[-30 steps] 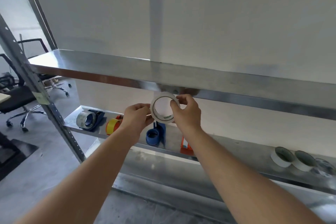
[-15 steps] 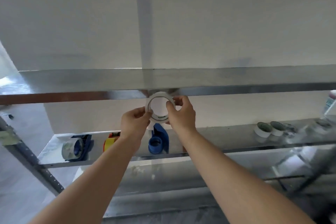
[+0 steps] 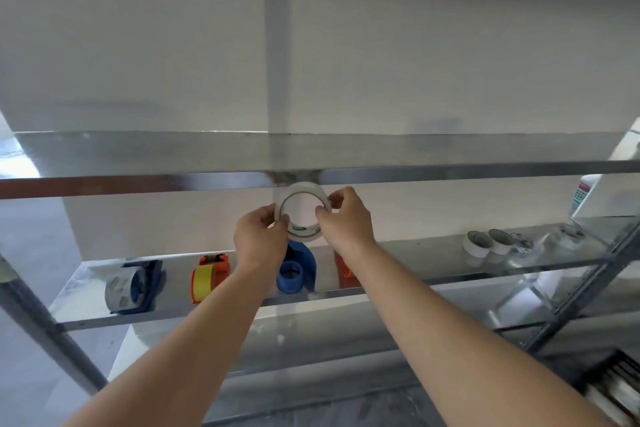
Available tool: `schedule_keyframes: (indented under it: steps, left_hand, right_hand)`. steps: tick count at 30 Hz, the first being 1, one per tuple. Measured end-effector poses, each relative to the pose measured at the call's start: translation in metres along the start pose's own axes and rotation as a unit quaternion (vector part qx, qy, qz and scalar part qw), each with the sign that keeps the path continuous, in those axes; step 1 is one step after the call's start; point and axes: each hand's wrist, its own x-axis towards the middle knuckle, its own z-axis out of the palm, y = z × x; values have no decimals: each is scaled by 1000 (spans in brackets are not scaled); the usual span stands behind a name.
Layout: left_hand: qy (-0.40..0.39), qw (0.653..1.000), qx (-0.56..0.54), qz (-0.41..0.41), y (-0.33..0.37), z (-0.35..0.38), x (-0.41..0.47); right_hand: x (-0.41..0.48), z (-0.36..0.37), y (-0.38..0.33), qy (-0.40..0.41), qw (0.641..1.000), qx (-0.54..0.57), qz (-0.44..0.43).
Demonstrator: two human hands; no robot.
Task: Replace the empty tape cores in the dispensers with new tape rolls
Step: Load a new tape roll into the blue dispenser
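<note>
I hold a white tape roll [image 3: 304, 189] up in front of the shelf, its hole facing me. My left hand [image 3: 260, 235] pinches its left rim and my right hand [image 3: 345, 221] pinches its right rim. Below them on the metal shelf [image 3: 422, 253] stands a blue dispenser [image 3: 295, 272] with a bare blue hub. Left of it are an orange dispenser with yellow tape [image 3: 205, 279] and a dark blue dispenser with a clear roll [image 3: 131, 286]. Another orange dispenser [image 3: 343, 267] is mostly hidden behind my right forearm. Two white rolls [image 3: 489, 242] lie further right.
An upper metal shelf [image 3: 311, 156] runs across just above the held roll. A white bottle with a label [image 3: 586, 198] stands at the right end. Slanted rack posts [image 3: 48, 333] frame the left side, and lower shelves [image 3: 540, 308] sit at the right.
The view has swung right and levelled, so the shelf now runs straight across. Both hands stay on the white roll, held slightly right of where it was, with the fingers shifted around its rim.
</note>
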Motion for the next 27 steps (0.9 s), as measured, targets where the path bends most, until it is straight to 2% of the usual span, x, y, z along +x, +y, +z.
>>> schedule_keyframes:
  steps: [6,10,22,27]
  left_hand:
    - [-5,999,29,19,8,-3,4]
    - [-20,999,39,30,14,-5,5]
    - [10,999,-4,36,23,-14,5]
    - [-31,999,-15,37,22,-9,4]
  right_hand:
    - [5,-8,-6,20,987,-114,-108]
    - [8,-4,-5,19,981,-130,-142]
    - [16,9,1,37,989,-78,-123]
    - [17,12,3,48,992,-64,-99]
